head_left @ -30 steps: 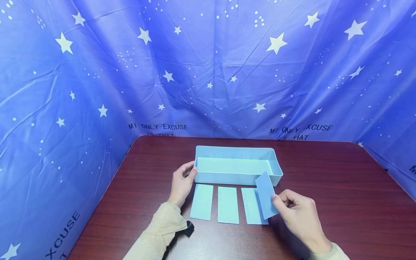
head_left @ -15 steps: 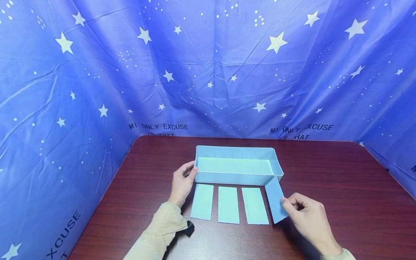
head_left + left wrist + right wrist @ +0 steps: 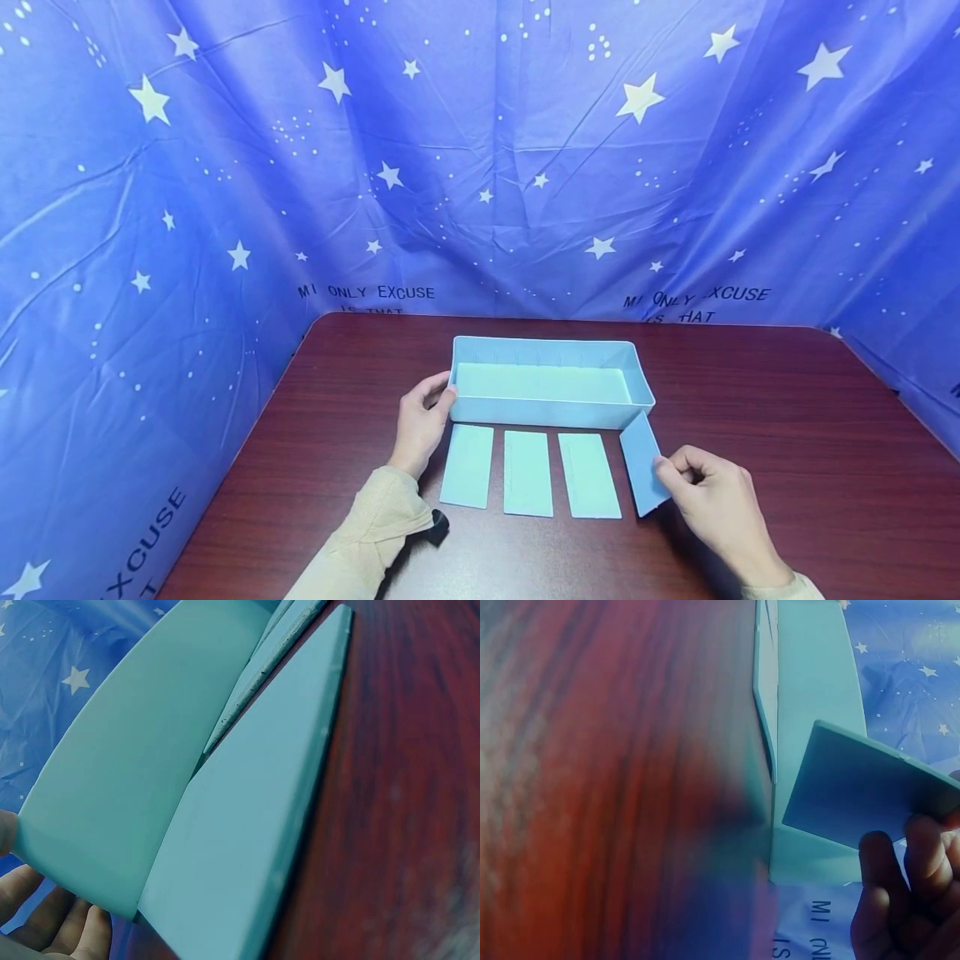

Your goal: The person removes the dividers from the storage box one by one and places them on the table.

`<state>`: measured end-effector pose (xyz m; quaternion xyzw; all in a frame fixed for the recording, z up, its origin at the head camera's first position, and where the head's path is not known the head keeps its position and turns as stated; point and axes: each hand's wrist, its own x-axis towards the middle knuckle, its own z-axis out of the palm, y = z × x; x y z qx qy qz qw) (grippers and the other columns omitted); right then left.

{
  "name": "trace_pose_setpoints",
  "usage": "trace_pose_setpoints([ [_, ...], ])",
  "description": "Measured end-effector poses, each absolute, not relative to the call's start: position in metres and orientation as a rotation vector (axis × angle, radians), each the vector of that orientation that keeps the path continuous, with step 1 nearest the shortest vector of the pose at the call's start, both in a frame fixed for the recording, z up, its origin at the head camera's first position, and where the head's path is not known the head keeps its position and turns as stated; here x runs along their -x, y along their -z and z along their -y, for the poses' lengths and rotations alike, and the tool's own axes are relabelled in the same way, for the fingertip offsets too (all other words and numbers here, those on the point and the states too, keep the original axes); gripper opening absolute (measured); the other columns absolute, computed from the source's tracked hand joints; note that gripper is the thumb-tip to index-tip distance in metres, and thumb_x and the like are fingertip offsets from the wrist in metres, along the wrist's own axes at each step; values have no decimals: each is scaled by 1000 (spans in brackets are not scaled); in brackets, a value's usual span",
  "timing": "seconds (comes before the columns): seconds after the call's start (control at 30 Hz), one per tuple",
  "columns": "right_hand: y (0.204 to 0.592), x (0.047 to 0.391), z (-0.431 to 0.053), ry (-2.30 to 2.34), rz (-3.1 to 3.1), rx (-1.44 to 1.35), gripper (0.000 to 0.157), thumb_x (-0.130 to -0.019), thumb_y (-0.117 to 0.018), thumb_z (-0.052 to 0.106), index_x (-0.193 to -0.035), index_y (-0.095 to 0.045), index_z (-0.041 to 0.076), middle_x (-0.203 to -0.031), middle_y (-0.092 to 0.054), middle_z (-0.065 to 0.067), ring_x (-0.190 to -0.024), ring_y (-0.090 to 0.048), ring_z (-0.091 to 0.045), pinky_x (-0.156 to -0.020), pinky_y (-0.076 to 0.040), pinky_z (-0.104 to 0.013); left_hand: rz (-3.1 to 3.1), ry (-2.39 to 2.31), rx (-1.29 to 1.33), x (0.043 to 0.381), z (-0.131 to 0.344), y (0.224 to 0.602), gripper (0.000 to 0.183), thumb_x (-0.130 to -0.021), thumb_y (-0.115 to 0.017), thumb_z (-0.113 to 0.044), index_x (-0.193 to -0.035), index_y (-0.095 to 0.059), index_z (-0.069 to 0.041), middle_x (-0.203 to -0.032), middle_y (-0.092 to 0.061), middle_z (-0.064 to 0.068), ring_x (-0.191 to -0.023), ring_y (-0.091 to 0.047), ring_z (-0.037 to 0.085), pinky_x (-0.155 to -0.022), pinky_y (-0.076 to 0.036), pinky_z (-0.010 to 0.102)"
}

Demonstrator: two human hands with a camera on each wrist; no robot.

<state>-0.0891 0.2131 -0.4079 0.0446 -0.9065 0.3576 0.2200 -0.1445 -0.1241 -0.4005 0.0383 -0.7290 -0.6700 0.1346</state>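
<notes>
A long, light-blue plastic box (image 3: 540,412) stands near the middle of the table, its inner back wall marked with thin upright ridges. My left hand (image 3: 420,423) grips its left end, the thumb at the front corner. Between right thumb and fingers I pinch a thin blue divider panel (image 3: 640,468), tilted up off the table by the box's front right corner. The right hand (image 3: 716,504) is at its right edge, as the right wrist view shows from below. Three matching panels lie flat in a row before the box: left (image 3: 467,467), middle (image 3: 528,473) and right (image 3: 590,475).
The table (image 3: 795,433) has a dark red wood grain and rounded far corners. A blue curtain (image 3: 495,167) with white stars hangs behind it and along both sides. A black strap (image 3: 437,528) shows at the left cuff.
The right hand has moved the held panel to the right, off its overlap with the rightmost flat panel, slowing in the last half second. The left hand and box have stayed put.
</notes>
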Motion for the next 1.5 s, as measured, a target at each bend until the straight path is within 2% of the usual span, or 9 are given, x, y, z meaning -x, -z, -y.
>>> trace_pose_setpoints([
  [0.33,406,91,-217,-906,2601,-86,34,-80,-71,12,-55,-52,25,-46,-38,13,-44,-35,-3,-44,-28,-23,2120,1936,-116,144,125,400,32,-93,-60,-6,-122,-60,8,-117,-62,26,-103,-61,30,-86,-49,39],
  [0.57,401,91,-220,-845,2746,6,23,-77,-65,12,-59,-57,22,-49,-44,9,-47,-39,-5,-47,-31,-24,2119,1936,-102,145,124,401,32,-92,-60,-5,-121,-60,8,-117,-62,27,-103,-62,30,-83,-49,32],
  [0.77,398,92,-225,-820,2805,29,18,-77,-64,12,-62,-59,22,-52,-46,8,-49,-40,-6,-49,-32,-25,2121,1935,-108,146,125,402,32,-92,-60,-5,-122,-60,8,-117,-62,26,-104,-61,30,-85,-49,35],
  [1.0,399,93,-235,-791,2932,10,17,-81,-63,16,-65,-60,18,-55,-48,5,-53,-42,-10,-51,-33,-26,2126,1935,-114,146,125,403,32,-92,-60,-5,-122,-60,7,-118,-62,26,-104,-61,30,-84,-49,33],
  [1.2,402,93,-242,-776,3033,-12,17,-85,-59,15,-68,-59,16,-59,-49,3,-58,-44,-15,-55,-35,-29,2107,1943,-82,145,125,403,32,-92,-60,-5,-121,-59,9,-117,-61,28,-105,-61,34,-87,-49,40],
  [1.5,406,96,-246,-711,3139,-39,17,-86,-55,16,-69,-55,15,-62,-47,2,-60,-44,-16,-55,-34,-31,2102,1945,-80,145,125,403,32,-92,-60,-5,-121,-59,9,-117,-61,28,-105,-61,33,-87,-49,38],
])
